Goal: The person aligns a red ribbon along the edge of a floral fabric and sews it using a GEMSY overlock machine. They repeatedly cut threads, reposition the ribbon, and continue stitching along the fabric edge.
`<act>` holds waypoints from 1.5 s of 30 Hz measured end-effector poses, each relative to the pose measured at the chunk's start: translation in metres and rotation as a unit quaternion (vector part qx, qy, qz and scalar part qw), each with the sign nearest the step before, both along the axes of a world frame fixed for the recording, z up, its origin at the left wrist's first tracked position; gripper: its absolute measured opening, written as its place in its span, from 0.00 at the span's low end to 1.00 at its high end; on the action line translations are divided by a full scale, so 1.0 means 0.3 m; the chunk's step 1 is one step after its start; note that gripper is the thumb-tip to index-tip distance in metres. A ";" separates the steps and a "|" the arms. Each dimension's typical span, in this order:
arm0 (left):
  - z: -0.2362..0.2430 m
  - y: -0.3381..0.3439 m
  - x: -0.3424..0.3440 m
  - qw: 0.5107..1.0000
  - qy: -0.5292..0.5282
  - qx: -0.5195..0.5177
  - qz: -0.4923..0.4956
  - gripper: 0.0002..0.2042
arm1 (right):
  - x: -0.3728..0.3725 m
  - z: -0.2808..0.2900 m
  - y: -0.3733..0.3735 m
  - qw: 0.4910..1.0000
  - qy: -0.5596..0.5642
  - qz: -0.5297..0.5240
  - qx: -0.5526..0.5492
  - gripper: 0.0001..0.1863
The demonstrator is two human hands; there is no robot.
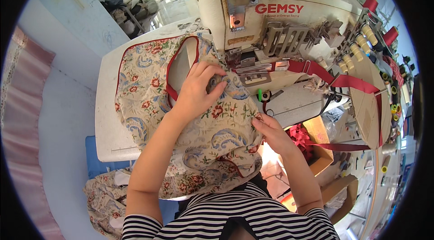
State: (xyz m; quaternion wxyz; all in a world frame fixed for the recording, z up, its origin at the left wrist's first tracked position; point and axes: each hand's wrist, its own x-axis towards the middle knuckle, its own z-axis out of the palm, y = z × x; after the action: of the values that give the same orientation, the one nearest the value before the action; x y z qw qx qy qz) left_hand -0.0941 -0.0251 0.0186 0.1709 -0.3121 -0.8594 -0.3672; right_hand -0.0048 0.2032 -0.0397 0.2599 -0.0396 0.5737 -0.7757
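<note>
The left hand [199,88] presses curled fingers onto floral fabric [203,149] beside the sewing machine [280,18]'s presser foot; the right hand [271,128] pinches its edge, fingertips partly hidden.

**Fabric Lying Before the Sewing Machine**

The fabric [199,136] is lying on the desk [106,118], spilling over its near edge. The sewing machine [271,18] is standing behind it. A binding tape [343,79] is running rightward from the machine. A cardboard box [318,149] is sitting below, right of the fabric.
</note>
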 end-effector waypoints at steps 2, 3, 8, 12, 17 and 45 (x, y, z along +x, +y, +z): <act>0.002 -0.001 -0.001 1.000 -0.004 -0.002 0.002 0.10 | -0.004 -0.001 0.002 1.000 0.005 0.002 0.002 0.20; 0.001 0.000 -0.001 1.000 -0.006 -0.002 0.001 0.10 | -0.005 -0.004 0.004 1.000 0.006 0.003 0.004 0.20; -0.007 -0.007 -0.011 1.000 0.002 0.011 -0.003 0.10 | -0.011 -0.006 0.003 1.000 0.013 0.009 0.010 0.20; 0.001 -0.008 -0.020 1.000 -0.009 -0.003 -0.008 0.09 | -0.018 0.006 -0.003 1.000 0.012 0.002 0.005 0.20; 0.004 -0.021 -0.048 1.000 -0.013 0.004 -0.016 0.09 | -0.039 0.011 -0.015 1.000 0.031 0.001 0.000 0.20; -0.084 -0.259 0.315 0.947 0.039 0.000 0.318 0.06 | 0.075 -0.008 0.058 0.992 -0.087 -0.021 0.089 0.19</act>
State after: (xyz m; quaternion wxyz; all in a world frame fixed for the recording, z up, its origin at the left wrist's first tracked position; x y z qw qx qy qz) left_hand 0.0003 -0.1028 -0.0067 0.3125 -0.0371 -0.9066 -0.2813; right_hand 0.0178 0.2207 -0.0422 0.2952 0.0637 0.6162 -0.7274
